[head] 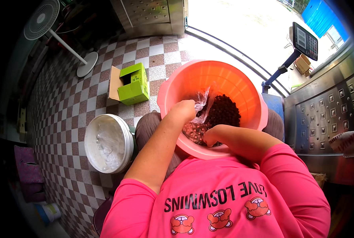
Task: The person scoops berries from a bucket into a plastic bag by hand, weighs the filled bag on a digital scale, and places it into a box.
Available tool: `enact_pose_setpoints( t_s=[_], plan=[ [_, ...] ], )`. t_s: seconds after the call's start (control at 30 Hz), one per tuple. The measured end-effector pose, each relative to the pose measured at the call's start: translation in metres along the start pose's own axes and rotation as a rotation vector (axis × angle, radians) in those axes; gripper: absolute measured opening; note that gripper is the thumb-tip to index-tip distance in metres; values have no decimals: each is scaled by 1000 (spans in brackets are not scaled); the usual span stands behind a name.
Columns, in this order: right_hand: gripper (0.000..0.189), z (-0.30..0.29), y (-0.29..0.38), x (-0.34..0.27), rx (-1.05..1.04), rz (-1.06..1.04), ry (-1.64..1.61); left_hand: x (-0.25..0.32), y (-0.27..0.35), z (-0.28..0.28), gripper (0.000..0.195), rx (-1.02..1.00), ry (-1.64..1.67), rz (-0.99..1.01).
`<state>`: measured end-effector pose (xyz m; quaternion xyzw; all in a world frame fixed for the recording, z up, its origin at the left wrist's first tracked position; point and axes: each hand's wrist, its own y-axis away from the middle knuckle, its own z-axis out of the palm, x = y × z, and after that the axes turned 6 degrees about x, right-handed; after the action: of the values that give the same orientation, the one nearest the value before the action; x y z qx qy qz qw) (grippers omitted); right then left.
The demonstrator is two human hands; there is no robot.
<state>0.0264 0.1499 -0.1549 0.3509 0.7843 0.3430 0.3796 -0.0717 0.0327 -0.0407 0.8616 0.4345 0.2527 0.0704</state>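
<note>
A large pink-orange plastic tub (244, 89) rests between my knees. Inside it, small dark round pieces (224, 111) are heaped at the right, and a mix of reddish and dark bits (193, 132) lies nearer to me. My left hand (183, 110) is closed on the edge of a clear plastic bag (203, 111), which hangs inside the tub with its mouth apart. My right hand (215, 135) is down in the mixed bits near the tub's close wall. Its fingertips are partly hidden, so I cannot tell whether they hold any pieces.
Left of the tub, a white bucket (89, 145) holds clear plastic. Beyond it a green cardboard box (135, 93) lies on the checkered floor, with a white pedestal fan (87, 64) farther off. A scale with a display (305, 41) stands at the right, beside a metal door (325, 119).
</note>
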Motion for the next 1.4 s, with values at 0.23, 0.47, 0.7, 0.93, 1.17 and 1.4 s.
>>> enact_pose_setpoints(
  t_s=[0.23,0.47,0.7,0.93,1.17,1.4],
  plan=[
    [34,18,-12,12,-72,118,17,8,3,-9,25,-83,-8,-62],
    [33,24,-12,22,-127,164,-29,4,-2,-4,25,-70,-59,-8],
    [43,13,10,14,-49,119,-67,12,5,-13,27,-116,-44,-61],
    [44,1,12,14,-157,16,-103,10,5,-11,28,-98,-45,-48],
    [21,-35,49,20,-15,154,-909,14,6,-14,27,-69,-66,-86],
    [17,-57,84,29,315,135,-1482,10,4,-11,29,-87,-66,-90]
  ],
)
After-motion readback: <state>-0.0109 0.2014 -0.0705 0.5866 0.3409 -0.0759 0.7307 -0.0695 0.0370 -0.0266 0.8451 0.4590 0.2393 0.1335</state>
